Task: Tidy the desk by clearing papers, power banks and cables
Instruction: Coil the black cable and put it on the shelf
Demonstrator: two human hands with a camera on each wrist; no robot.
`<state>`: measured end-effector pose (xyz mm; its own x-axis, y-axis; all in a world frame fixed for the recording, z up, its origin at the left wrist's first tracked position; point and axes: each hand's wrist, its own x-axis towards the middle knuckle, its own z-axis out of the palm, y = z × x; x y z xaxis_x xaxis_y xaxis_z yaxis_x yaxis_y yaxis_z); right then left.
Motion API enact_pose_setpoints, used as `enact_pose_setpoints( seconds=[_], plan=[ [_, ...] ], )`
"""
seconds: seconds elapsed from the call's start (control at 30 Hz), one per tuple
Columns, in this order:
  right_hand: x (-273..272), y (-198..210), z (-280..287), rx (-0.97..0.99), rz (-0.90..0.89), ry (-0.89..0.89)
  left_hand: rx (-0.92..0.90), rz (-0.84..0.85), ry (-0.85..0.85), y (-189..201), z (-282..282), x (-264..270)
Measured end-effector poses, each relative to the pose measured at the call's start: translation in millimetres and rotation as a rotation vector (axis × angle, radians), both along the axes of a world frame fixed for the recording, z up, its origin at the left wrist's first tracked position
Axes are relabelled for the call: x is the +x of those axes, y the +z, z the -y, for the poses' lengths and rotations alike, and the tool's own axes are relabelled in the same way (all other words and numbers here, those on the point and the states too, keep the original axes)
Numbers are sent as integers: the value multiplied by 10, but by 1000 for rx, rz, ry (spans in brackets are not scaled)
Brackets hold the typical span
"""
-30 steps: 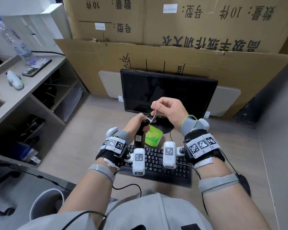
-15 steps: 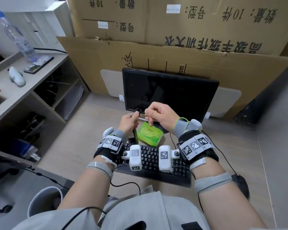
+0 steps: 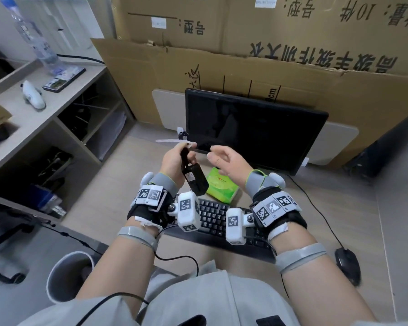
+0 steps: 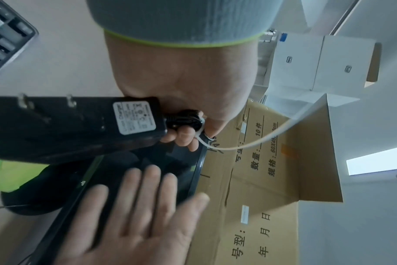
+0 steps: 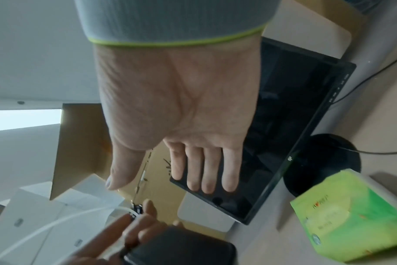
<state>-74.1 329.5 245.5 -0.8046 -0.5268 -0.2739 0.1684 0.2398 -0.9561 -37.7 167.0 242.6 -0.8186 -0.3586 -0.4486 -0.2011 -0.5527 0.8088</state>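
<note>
The left hand [image 3: 174, 161], at the centre of the head view, grips a black charger [image 3: 194, 178] by its bundled cord; the block hangs down toward the keyboard [image 3: 212, 217], above it and not touching. In the left wrist view the fingers [image 4: 184, 138] curl round the coiled cord just beside the block, whose two prongs point up in that frame. A white zip tie [image 3: 172, 141] wraps the bundle, its loose tail sticking out to the left in the head view.

The right hand [image 3: 229, 161] sits right of centre, empty, its fingers straight and relaxed, apart from the charger. Half a second ago it was pinching at the top of the bundle beside the left hand; it has since let go and drawn off to the right. The left hand has meanwhile turned, so the charger now shows more fully below it, where before it was mostly hidden behind the hand.

A green pack [image 3: 222, 187] lies on the desk [image 3: 118, 184] between keyboard and monitor [image 3: 252, 130], below the hands. A mouse [image 3: 348, 262] sits at lower right, and a bottle [image 3: 37, 41] stands on the shelf at upper left
</note>
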Motion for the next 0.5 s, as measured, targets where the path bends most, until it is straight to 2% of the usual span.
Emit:
enact_pose_setpoints(
  seconds=[0.1,0.2,0.33,0.5],
  plan=[
    [102,-77,155,94,154,164,56,-44,50,-14,179,58],
    [125,-130,328,88,241,266,131,-116,93,-46,378,132],
    [168,-119,732,62,254,320,265,-161,137,-79,688,232],
    [210,-158,1321,103,266,310,217,-64,195,-267,1279,249]
  ],
)
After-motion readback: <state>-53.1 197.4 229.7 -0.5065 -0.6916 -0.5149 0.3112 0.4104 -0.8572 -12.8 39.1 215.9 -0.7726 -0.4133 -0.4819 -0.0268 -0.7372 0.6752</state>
